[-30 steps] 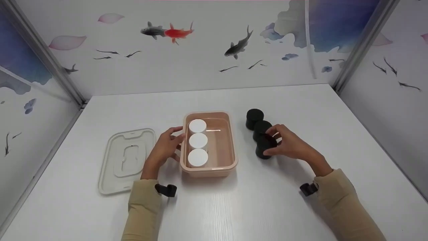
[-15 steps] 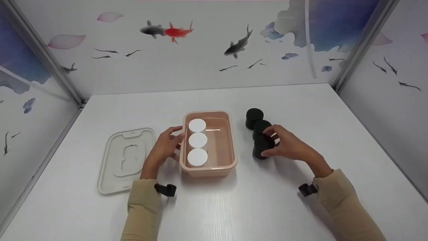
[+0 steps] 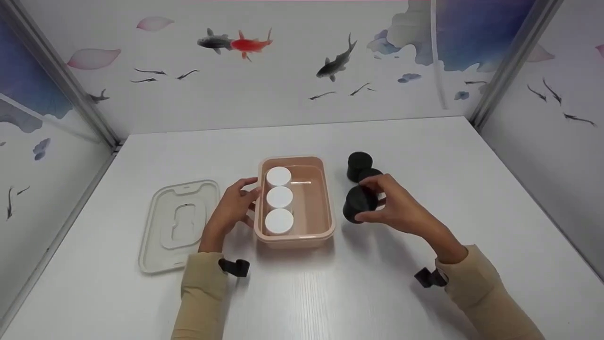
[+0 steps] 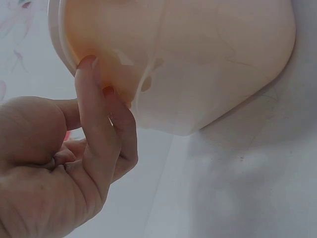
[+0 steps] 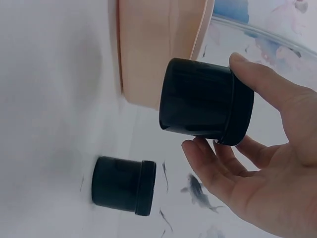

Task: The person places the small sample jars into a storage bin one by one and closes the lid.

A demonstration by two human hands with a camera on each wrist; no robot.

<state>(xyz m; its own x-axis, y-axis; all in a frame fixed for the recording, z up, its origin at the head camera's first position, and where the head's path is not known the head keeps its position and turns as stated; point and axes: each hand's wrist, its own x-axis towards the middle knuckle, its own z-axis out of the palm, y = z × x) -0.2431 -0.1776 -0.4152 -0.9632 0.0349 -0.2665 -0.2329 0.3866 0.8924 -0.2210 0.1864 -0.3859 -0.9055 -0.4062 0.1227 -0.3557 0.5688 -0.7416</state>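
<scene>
In the head view my right hand [image 3: 401,203] pinches a black lidded jar [image 3: 358,203] between thumb and fingers. The right wrist view has this jar [image 5: 203,99] raised off the tabletop, its lid toward the palm. Two more black jars stand behind it: the far one [image 3: 359,165] shows well, the nearer one [image 3: 371,174] is partly covered by my fingers. At the pink plastic box [image 3: 295,243], my left hand [image 3: 233,205] grips the left rim with bent fingers; the left wrist view shows fingertips [image 4: 88,64] against the wall under that rim. Three white-topped jars [image 3: 279,197] line the box's left side.
A pale, translucent lid [image 3: 179,226] lies flat left of the box, beside my left forearm. White panels printed with fish [image 3: 250,46] enclose the table [image 3: 302,302] at the back and both sides. Each wrist carries a small black camera mount [image 3: 235,268].
The black jar in my right hand has come up off the table and moved left toward the box, away from the other two. My left hand and the box stay put.
</scene>
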